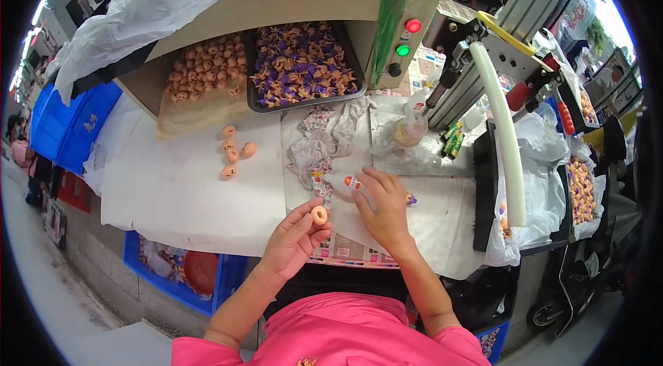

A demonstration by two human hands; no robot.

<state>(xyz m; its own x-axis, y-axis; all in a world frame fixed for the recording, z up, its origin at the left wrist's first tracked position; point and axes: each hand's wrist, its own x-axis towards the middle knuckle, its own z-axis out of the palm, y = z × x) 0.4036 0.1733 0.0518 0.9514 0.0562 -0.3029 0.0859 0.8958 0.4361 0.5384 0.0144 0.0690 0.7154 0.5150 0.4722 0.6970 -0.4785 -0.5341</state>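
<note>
My left hand [294,240] pinches a small peach-coloured doll head [319,215] between thumb and fingertips, its round hole facing up. To the right, my right hand [384,208] has its thumb and fingers around the base of a small squeeze bottle [340,181]. The bottle is white with a red-and-white label and a yellow tip, and lies sideways over a crumpled patterned cloth [314,150]. Just beyond the right hand's outer edge is a small purple-and-peach piece [411,198], partly hidden. Several loose doll heads [230,155] lie on the white table covering to the left.
Under a shelf stand a heap of doll heads [207,68] and a black tray [257,105] of purple-and-peach pieces. A clear jar [409,131] and green-yellow packets [452,141] sit behind my right hand. A press with a pale curved tube [498,124] stands at right.
</note>
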